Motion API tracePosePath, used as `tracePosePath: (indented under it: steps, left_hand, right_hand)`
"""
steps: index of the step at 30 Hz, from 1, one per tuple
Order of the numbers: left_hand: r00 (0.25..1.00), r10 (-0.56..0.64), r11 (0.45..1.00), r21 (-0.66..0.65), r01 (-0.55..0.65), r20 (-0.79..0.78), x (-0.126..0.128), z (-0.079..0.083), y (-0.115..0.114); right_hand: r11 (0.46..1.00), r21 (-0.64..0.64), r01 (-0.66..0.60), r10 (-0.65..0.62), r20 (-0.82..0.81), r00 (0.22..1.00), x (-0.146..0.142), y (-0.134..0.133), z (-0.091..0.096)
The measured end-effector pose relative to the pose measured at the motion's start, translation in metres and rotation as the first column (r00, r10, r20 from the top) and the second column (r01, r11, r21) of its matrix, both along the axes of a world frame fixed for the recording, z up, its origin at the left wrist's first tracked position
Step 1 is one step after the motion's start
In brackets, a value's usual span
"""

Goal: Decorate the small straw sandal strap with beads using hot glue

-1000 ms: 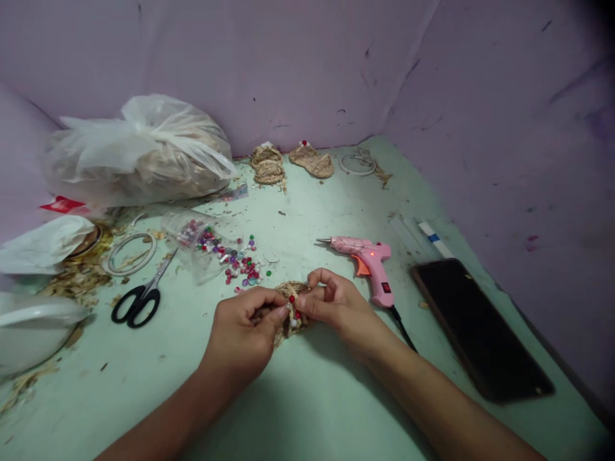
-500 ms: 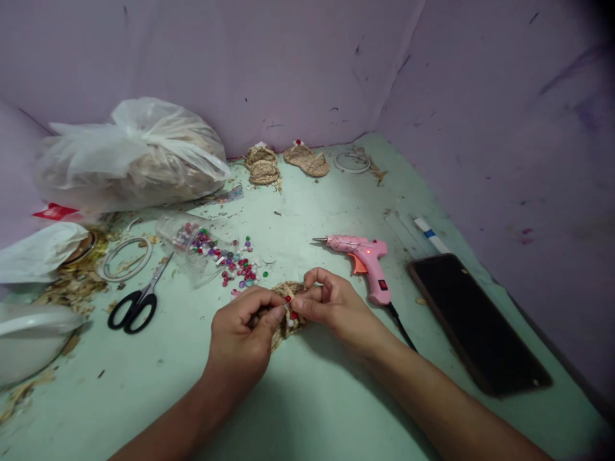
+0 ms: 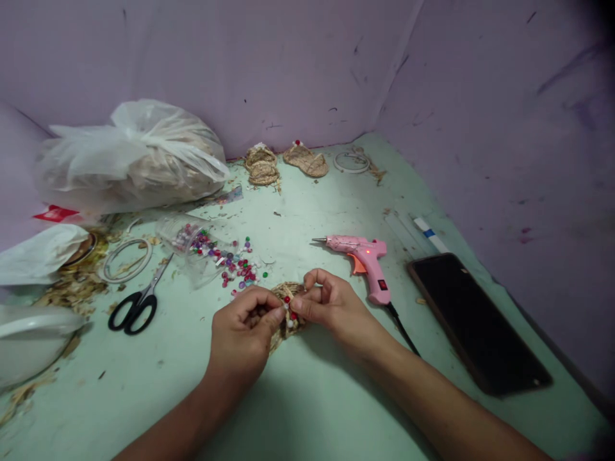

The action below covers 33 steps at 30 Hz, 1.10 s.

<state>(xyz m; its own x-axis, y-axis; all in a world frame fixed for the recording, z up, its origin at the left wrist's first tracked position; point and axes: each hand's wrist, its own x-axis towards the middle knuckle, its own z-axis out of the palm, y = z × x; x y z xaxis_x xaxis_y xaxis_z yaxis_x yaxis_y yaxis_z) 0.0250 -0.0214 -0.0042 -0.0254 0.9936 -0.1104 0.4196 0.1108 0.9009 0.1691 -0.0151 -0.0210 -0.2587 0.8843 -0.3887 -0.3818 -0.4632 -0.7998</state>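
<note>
- In the head view, the woven piece (image 3: 285,290) is held low over the near part of the counter (image 3: 168,384), between both hands.
- By the left hand (image 3: 245,330), the near side of the woven piece is gripped with thumb and curled fingers; by the right hand (image 3: 334,307), its other side is pinched, the thumb laid close to the beadwork. Whether a loose bead is also caught between the fingertips cannot be told, as the fingers hide it.
- A red bead (image 3: 287,299) and a few more red and white ones are already set along the middle of the woven piece, so the beading is judged partly done; the fingers are kept at that spot, and the beadwork is judged not yet let go.
- At the back, a slipper (image 3: 307,161) is topped with red and white beads and seems finished.
- Plenty of loose beads (image 3: 245,275) are spilled from the tipped cup (image 3: 204,275), unused.
- The glue gun (image 3: 369,256) is laid down just beyond the right hand, its light lit, and is held by neither hand.
</note>
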Motion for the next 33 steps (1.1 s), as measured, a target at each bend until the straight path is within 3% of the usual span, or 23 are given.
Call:
tracePosePath:
  steps: [7, 13, 17, 19, 22, 26, 29, 33]
  left_hand:
    - [0.998, -0.039, 0.997, 0.069, 0.042, -0.048, -0.0027, -0.0030, -0.0037]
    - [0.997, -0.062, 0.997, 0.037, 0.064, -0.055, -0.0038, 0.0000, -0.0038]
    - [1.000, 0.010, 0.999, -0.041, -0.009, 0.011, -0.0064, 0.0025, -0.0038]
    - [1.000, 0.025, 1.000, -0.013, -0.025, 0.009, -0.0076, 0.0020, -0.0037]
    - [0.995, -0.060, 0.986, 0.148, 0.072, -0.082, -0.0085, 0.0007, -0.0028]
    - [0.965, -0.174, 0.923, 0.310, 0.229, -0.194, -0.0089, 0.0011, -0.0002]
    - [0.952, -0.201, 0.916, 0.300, 0.266, -0.229, -0.0091, 0.0023, 0.0015]
    - [0.956, -0.170, 0.945, 0.237, 0.227, -0.240, -0.0093, 0.0030, 0.0022]
  right_hand:
    - [1.000, 0.011, -0.003, 0.003, 0.000, 1.000, -0.0002, 0.0002, -0.0007]
    - [1.000, 0.006, -0.005, 0.005, 0.004, 1.000, -0.0004, 0.0000, -0.0002]
    - [1.000, -0.011, 0.014, -0.014, 0.000, 1.000, -0.0006, 0.0006, -0.0006]
    - [1.000, -0.019, 0.023, -0.023, 0.003, 1.000, -0.0005, 0.0007, -0.0008]
    - [1.000, -0.021, 0.019, -0.019, -0.004, 1.000, 0.0001, 0.0006, -0.0011]
    - [1.000, -0.009, -0.011, 0.011, -0.013, 1.000, 0.0010, 0.0006, -0.0022]
    - [1.000, -0.005, -0.020, 0.020, -0.019, 1.000, 0.0013, 0.0009, -0.0036]
    - [1.000, 0.008, -0.018, 0.018, -0.011, 1.000, 0.0018, 0.0014, -0.0051]
